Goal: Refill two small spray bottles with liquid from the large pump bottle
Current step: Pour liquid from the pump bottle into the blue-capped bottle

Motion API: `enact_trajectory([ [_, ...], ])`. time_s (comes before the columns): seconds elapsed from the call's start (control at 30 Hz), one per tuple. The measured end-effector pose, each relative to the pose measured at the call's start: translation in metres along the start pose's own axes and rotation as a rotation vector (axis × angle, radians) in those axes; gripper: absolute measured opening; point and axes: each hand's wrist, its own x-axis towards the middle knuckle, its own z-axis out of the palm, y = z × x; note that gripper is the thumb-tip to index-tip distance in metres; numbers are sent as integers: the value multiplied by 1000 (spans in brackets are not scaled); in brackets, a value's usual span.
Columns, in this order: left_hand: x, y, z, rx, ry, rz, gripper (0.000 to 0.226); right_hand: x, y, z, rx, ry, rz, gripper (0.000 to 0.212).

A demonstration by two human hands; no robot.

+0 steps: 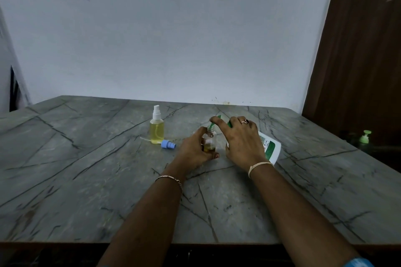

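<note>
Refill, half done: my left hand [195,150] grips the open bottle [210,142], barely filled; right hand [241,141] grips the pump bottle [269,147], spout [213,125] over it; full sprayer [156,131] left of fingers.

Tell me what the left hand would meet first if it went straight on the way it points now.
Probably the right hand on the large pump bottle: the left hand, gripping the small bottle, points forward and rightward toward them. Depth is unclear.

Capped spray bottle [156,130] stands full; open bottle [210,142] holds little; pump bottle [270,147] tilted.
</note>
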Motion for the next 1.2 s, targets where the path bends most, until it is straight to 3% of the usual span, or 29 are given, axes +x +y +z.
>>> enact_trajectory([
  [0.23,0,-1,0,-26,5,-5,68,2,-4,-3,12,10,19,80],
  [0.7,1,-2,2,-11,16,-1,67,-3,0,2,-40,56,-11,95],
  [1.0,5,-7,4,-22,21,-7,68,1,-3,-2,12,7,7,75],
  [1.2,5,-8,4,-19,17,-7,67,2,-6,-7,24,-5,15,75],
])
